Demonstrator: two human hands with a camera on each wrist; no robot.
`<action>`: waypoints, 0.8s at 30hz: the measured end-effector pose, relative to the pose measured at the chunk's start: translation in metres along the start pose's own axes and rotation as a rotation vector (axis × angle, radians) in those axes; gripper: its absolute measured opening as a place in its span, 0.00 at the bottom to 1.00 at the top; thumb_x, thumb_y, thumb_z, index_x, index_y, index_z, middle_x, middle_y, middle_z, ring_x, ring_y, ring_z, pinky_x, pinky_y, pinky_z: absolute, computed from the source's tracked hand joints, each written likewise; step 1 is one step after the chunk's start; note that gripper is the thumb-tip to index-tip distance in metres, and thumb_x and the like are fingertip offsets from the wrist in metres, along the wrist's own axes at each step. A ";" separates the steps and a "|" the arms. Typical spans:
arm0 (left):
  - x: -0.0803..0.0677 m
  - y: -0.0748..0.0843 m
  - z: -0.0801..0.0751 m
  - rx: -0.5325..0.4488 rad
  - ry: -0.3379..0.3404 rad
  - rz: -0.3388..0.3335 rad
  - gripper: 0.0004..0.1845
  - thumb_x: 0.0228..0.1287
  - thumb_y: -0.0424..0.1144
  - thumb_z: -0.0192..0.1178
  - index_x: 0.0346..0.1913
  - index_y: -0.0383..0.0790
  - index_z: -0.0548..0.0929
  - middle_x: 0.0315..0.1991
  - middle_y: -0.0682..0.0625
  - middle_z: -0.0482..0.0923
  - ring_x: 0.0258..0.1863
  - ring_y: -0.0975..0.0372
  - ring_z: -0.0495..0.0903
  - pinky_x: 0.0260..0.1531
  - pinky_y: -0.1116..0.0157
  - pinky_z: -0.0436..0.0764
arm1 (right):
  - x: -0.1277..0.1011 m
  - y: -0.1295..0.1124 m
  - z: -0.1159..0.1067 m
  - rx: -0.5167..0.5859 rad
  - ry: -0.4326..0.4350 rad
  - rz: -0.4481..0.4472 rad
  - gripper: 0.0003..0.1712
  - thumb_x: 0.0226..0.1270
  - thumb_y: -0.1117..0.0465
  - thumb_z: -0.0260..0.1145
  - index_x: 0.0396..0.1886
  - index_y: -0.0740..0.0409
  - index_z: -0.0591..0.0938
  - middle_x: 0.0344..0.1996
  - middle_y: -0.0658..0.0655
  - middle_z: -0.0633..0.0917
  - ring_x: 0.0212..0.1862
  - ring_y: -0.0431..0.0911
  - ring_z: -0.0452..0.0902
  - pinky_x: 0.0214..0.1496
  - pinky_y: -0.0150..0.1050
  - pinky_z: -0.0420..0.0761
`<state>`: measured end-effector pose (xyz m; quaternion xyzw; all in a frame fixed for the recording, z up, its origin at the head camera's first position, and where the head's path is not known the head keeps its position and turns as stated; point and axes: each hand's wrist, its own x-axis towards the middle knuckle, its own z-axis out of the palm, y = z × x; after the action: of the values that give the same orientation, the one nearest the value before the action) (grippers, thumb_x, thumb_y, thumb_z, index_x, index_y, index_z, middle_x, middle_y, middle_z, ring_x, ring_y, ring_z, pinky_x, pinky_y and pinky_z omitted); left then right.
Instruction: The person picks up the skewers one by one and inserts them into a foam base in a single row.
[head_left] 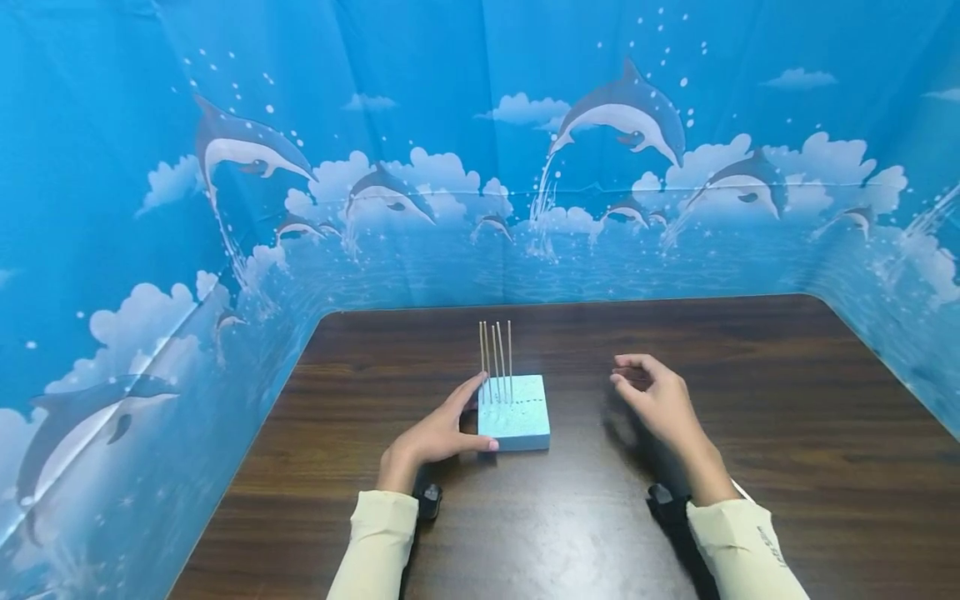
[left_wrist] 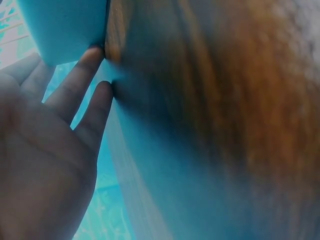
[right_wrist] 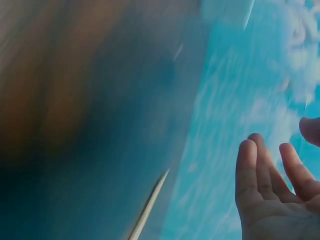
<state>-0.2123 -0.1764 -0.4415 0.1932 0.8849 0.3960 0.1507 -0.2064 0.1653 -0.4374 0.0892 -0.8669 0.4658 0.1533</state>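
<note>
A light-blue foam block (head_left: 525,423) lies on the table, with several thin wooden sticks (head_left: 498,358) standing upright in its left part. A row of small dark holes runs across its top to the right of them. My left hand (head_left: 438,433) grips the block from the left, thumb at the near side and a finger at the far left corner. The left wrist view shows its other fingers (left_wrist: 82,82) spread by the block's side. To the right of the block, my right hand (head_left: 660,400) hovers with loosely bent fingers, holding nothing.
A pointed wooden stick (right_wrist: 149,206) lies below the right hand in the right wrist view. The dark wood table (head_left: 570,517) meets a blue dolphin-print cloth (head_left: 450,258) at the back and sides. Dark bands sit at both wrists.
</note>
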 end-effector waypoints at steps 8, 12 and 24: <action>0.002 0.002 -0.001 -0.006 -0.001 -0.009 0.59 0.53 0.53 0.74 0.80 0.57 0.45 0.81 0.50 0.41 0.75 0.49 0.56 0.70 0.43 0.58 | -0.021 0.036 -0.047 -0.101 -0.006 0.163 0.24 0.74 0.55 0.60 0.62 0.67 0.75 0.55 0.69 0.81 0.56 0.64 0.79 0.54 0.59 0.79; 0.003 0.001 -0.001 -0.014 -0.002 -0.018 0.58 0.54 0.52 0.74 0.80 0.58 0.44 0.81 0.50 0.41 0.74 0.49 0.59 0.70 0.44 0.59 | -0.026 0.048 -0.058 -0.177 -0.080 0.194 0.25 0.74 0.54 0.61 0.61 0.66 0.76 0.60 0.70 0.78 0.59 0.67 0.75 0.55 0.64 0.75; 0.005 0.001 0.001 -0.024 -0.023 -0.028 0.58 0.56 0.52 0.73 0.81 0.54 0.43 0.81 0.49 0.40 0.75 0.47 0.58 0.71 0.44 0.57 | -0.035 0.070 -0.058 -0.302 -0.191 0.132 0.13 0.61 0.62 0.69 0.43 0.65 0.83 0.65 0.74 0.70 0.66 0.74 0.56 0.61 0.73 0.55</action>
<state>-0.2160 -0.1725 -0.4420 0.1837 0.8810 0.4021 0.1688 -0.1843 0.2524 -0.4743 0.0517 -0.9415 0.3289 0.0512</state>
